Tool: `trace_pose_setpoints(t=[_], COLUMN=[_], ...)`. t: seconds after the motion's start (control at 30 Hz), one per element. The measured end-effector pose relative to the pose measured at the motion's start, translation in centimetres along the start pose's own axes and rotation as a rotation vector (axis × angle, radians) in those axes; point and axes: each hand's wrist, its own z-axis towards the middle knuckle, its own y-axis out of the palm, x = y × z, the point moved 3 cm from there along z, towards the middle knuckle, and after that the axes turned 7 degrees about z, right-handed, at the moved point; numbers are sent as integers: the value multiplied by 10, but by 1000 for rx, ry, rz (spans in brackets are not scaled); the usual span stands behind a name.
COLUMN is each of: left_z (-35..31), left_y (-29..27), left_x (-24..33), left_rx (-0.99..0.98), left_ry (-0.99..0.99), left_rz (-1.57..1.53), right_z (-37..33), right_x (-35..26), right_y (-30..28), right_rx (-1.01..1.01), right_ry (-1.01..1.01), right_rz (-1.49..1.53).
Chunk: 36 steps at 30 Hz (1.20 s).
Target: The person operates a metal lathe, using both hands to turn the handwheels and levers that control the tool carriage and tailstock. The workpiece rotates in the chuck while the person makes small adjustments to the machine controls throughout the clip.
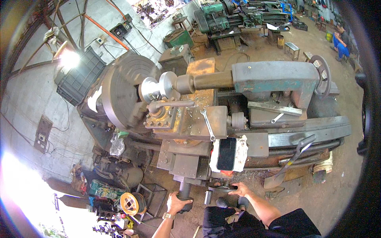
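1. Left grip [174, 204]: curled closed around dark knob [185, 204] below cross slide [185, 164].
2. Right grip [240, 190]: fingers bent onto rim of handwheel [221, 189], to right of knob; full closure not discernible.
3. Beyond handwheel: phone [226, 154] on white cloth [241, 152]; wrench [207, 125] on metal block [219, 121].

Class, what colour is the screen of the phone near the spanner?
The phone's screen is black, seen best from the head.

Near, the right hand [239, 190] is hiding part of the handwheel [220, 189]; the lower edge is cutting the left forearm [163, 227]; far left, the chuck [126, 89] is blurring.
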Motion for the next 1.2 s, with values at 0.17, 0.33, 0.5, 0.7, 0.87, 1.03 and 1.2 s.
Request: trace_pose_setpoints(t=[0.17,0.33,0.5,0.7,0.87,1.03,1.2], left_z=[-1,-2,-3,-1,-2,-4,-4], left_y=[-2,-3,-5,-3,-4,-7,-10], left_x=[2,3,4,4,4,8,11], left_rx=[-11,19,11,52,-9,-6,-79], left_ry=[6,25,8,53,18,-1,-39], left_rz=[-17,-6,6,28,-8,3,1], right_z=[0,7,8,7,5,-1,0], right_x=[3,18,26,23,16,5,6], right_y=[-2,7,7,4,2,-5,-5], right_rx=[-51,32,17,-12,2,-32,-20], right_ry=[-11,-94,-124,-123,-131,-179,-213], right_rz=[68,10,43,78,56,156,192])
